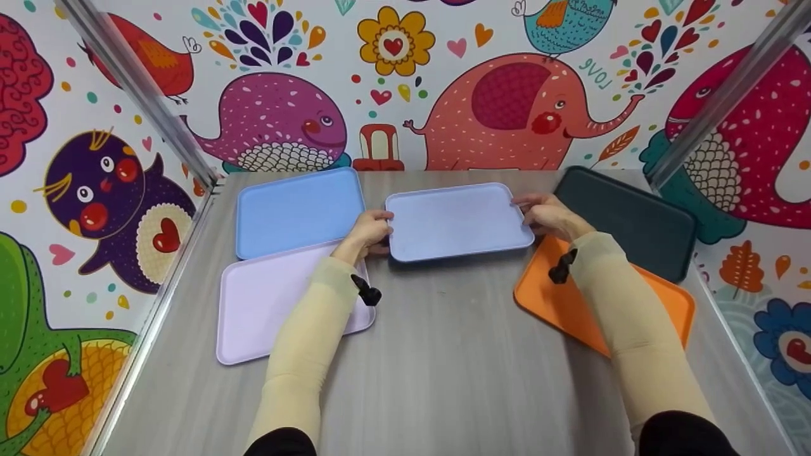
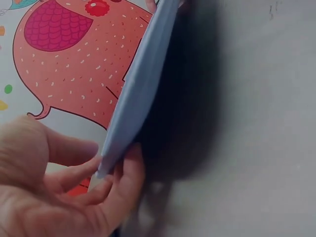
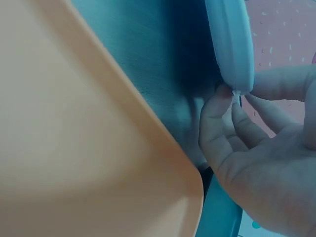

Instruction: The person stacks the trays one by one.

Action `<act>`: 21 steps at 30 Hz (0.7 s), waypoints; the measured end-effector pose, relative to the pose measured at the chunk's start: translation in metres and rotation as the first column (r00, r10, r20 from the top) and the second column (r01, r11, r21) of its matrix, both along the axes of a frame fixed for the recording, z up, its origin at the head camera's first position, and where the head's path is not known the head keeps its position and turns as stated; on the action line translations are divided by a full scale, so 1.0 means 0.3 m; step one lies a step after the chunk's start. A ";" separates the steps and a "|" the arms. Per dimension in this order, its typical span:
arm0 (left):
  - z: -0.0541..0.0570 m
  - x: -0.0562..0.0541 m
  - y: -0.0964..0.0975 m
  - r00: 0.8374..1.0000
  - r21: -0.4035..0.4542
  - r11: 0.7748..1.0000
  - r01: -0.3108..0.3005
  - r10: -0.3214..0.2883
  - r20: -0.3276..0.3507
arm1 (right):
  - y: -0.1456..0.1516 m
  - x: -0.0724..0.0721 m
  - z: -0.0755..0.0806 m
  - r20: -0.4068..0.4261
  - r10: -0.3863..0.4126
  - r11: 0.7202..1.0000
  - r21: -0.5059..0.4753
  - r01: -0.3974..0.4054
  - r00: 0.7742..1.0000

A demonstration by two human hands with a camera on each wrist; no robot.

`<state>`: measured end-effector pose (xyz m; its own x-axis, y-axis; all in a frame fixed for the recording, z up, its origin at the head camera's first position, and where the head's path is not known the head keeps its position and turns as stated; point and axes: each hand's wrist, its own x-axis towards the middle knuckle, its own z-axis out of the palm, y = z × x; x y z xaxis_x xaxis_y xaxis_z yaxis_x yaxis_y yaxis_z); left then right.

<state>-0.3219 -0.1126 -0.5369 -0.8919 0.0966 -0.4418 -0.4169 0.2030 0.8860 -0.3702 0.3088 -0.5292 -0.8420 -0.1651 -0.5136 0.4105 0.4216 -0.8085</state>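
Observation:
Both hands hold a pale periwinkle tray [image 1: 459,221] by its two short ends, raised over the grey table with a dark shadow below it. At its left end, the left hand [image 1: 370,231] pinches the rim, thumb on one face and fingers behind, as the left wrist view shows on the tray's edge [image 2: 138,94]. The right hand [image 1: 550,215] pinches the opposite end; in the right wrist view its fingertips [image 3: 223,94] meet the tray's corner [image 3: 232,49]. No other thing is in either hand.
On the left lie a blue tray [image 1: 298,212] and a lilac tray [image 1: 266,310], the lilac partly under the left forearm. On the right, an orange tray [image 1: 551,297] overlaps a dark green tray [image 1: 633,221]. Patterned walls [image 1: 393,95] enclose the grey table [image 1: 456,367].

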 end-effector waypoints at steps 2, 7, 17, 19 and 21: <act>-0.003 -0.003 -0.005 1.000 0.018 1.000 -0.008 0.008 -0.003 | 0.004 0.000 0.002 0.004 -0.011 1.000 -0.021 0.011 1.000; 0.003 -0.012 -0.024 1.000 0.051 0.999 -0.016 0.016 -0.010 | 0.010 0.003 0.018 0.006 -0.042 0.997 -0.068 0.042 0.999; 0.020 -0.029 -0.050 1.000 0.189 0.982 -0.020 0.023 -0.011 | 0.019 0.017 0.036 -0.031 -0.070 0.987 -0.148 0.065 0.997; 0.024 -0.030 -0.048 1.000 0.214 0.977 -0.023 0.026 -0.007 | 0.021 0.023 0.035 -0.034 -0.085 0.983 -0.164 0.079 0.996; 0.027 -0.030 -0.047 0.999 0.228 0.973 -0.029 0.032 -0.008 | 0.023 0.029 0.035 -0.033 -0.108 0.979 -0.180 0.101 0.994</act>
<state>-0.3309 -0.1268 -0.5287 -0.9010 0.1662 -0.4008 -0.4091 -0.0176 0.9123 -0.3615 0.3158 -0.5188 -0.8800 -0.1602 -0.4472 0.4082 0.2266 -0.8844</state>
